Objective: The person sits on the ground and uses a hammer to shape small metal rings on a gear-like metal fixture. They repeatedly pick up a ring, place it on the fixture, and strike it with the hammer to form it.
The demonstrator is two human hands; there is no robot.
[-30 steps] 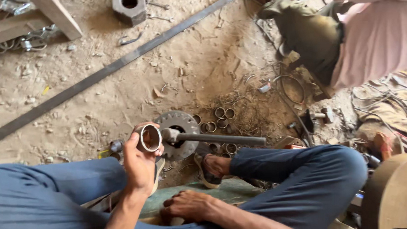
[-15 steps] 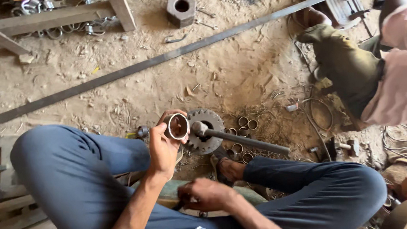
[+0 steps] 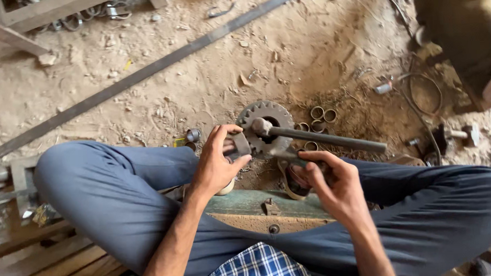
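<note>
The left hand (image 3: 216, 164) had come down from where it held the ring (image 3: 239, 145) up a moment before, and now pinched it beside the gear (image 3: 267, 126) on the dirt. The right hand (image 3: 330, 181) had moved up to close on something by the bar (image 3: 325, 140), perhaps its near end; the fingers hid it. Loose rings (image 3: 319, 118) lay just beyond the gear.

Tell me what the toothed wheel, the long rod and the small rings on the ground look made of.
Toothed wheel: probably steel, dull grey with dirty, worn teeth.
Long rod: dark metal, likely steel, matte, no shine.
Small rings: thin metal, greyish and dusty; the alloy can't be told.
</note>
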